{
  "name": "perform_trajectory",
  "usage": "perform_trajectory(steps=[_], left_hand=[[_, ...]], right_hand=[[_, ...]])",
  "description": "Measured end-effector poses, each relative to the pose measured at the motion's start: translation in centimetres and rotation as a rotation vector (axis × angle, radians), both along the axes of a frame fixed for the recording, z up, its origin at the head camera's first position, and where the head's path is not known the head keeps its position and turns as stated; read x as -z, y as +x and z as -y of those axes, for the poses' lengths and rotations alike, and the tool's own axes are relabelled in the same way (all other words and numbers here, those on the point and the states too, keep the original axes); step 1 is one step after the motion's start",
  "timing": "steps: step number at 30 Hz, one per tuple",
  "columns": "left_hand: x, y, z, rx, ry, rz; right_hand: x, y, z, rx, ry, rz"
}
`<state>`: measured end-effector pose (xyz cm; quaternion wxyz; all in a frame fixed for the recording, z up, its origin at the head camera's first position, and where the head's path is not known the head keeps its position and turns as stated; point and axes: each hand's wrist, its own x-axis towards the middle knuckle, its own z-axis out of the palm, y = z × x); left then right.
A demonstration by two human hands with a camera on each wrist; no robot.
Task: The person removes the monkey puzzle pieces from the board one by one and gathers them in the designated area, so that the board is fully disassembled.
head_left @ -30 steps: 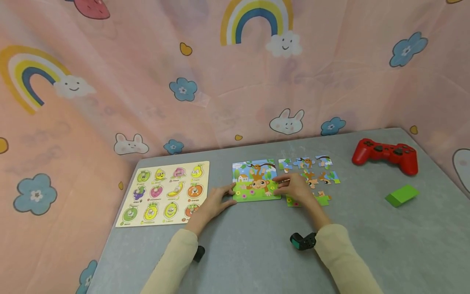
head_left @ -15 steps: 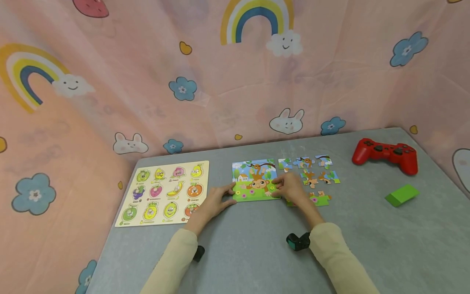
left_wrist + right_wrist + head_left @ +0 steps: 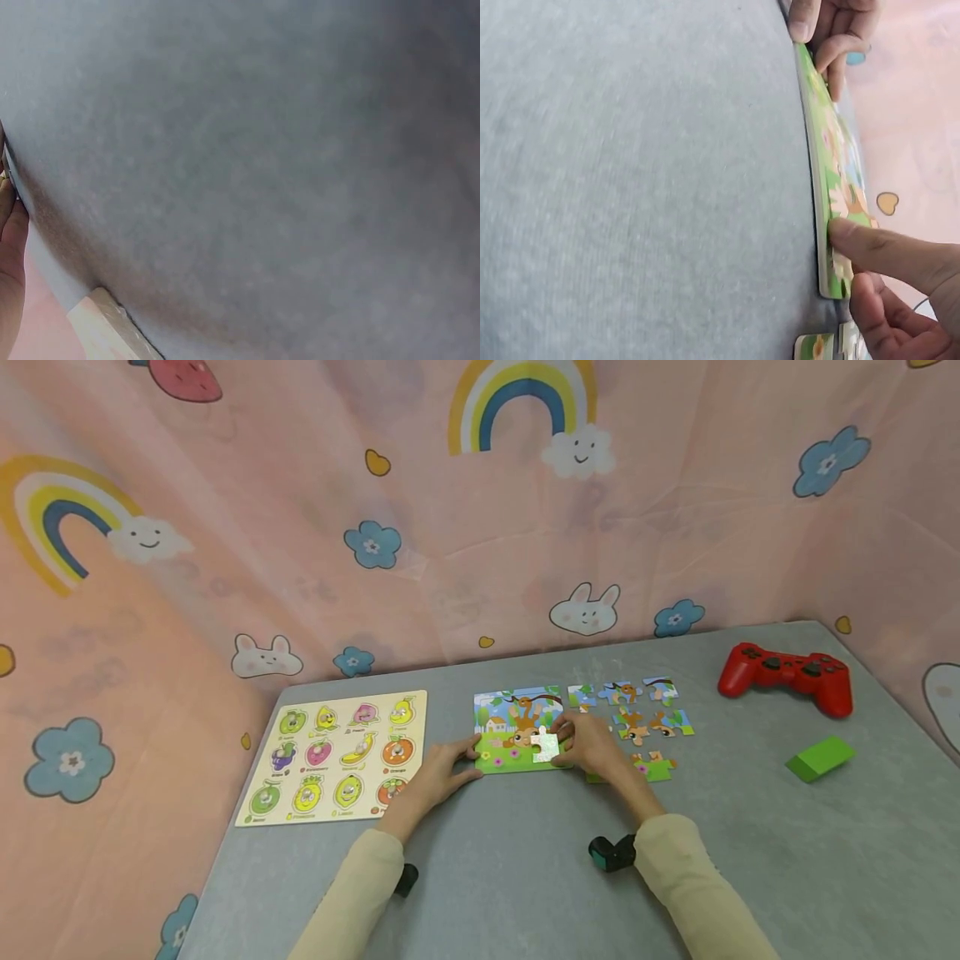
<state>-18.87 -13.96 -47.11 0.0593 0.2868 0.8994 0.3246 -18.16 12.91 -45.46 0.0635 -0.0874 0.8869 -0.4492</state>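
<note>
A monkey jigsaw puzzle (image 3: 495, 762) lies on the table in its thin tray, seen nearly edge-on in the right wrist view. My left hand (image 3: 444, 770) grips its lower left edge with bent fingers and thumb. At the lower right, my right hand (image 3: 592, 742) pinches a puzzle piece (image 3: 545, 746) that shines white with glare, so its picture cannot be read. The right thumb (image 3: 855, 236) lies on the picture, with the other fingers bent past the edge. Right of the puzzle are several loose jigsaw pieces (image 3: 633, 724), partly hidden by the right hand.
A cream fruit puzzle board (image 3: 300, 760) lies at left, under the left forearm's edge. At the right are a red game controller (image 3: 787, 677) and a green block (image 3: 821, 758). A pink patterned cloth (image 3: 480, 527) hangs behind the grey table (image 3: 510, 868).
My right hand has shifted a little left, further over the puzzle. One piece by its fingers now shines white, apparently tilted. The left hand stays in place.
</note>
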Motion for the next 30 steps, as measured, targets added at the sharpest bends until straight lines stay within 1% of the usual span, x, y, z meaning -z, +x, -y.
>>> perform_trajectory(steps=[3, 10, 14, 16, 18, 21, 23, 27, 30], left_hand=[[0.0, 0.0, 0.0, -0.001, 0.005, -0.001], [0.2, 0.0, 0.0, -0.004, 0.011, 0.007], [0.3, -0.1, 0.0, -0.002, 0.006, 0.003], [0.3, -0.1, 0.0, 0.000, 0.003, 0.000], [0.2, -0.1, 0.0, -0.002, 0.000, 0.005], [0.2, -0.2, -0.1, -0.003, 0.004, 0.007], [0.1, -0.2, -0.1, 0.000, 0.009, 0.008], [0.2, -0.2, 0.0, 0.009, 0.008, 0.002], [0.2, -0.2, 0.0, 0.000, -0.001, 0.013]], right_hand=[[0.3, -0.1, -0.2, -0.010, -0.010, -0.013], [0.9, -0.1, -0.5, 0.006, 0.030, -0.032], [0.9, -0.1, -1.1, -0.007, 0.000, -0.034], [0.7, -0.2, -1.5, -0.033, -0.031, -0.020], [0.5, -0.3, -2.1, -0.069, -0.075, 0.009], [0.4, -0.5, -3.0, -0.109, -0.171, 0.079], [0.6, -0.6, -3.6, -0.122, -0.251, 0.136], [1.4, -0.8, -4.9, -0.131, -0.404, 0.213], [1.9, -0.9, -5.8, -0.130, -0.482, 0.251]])
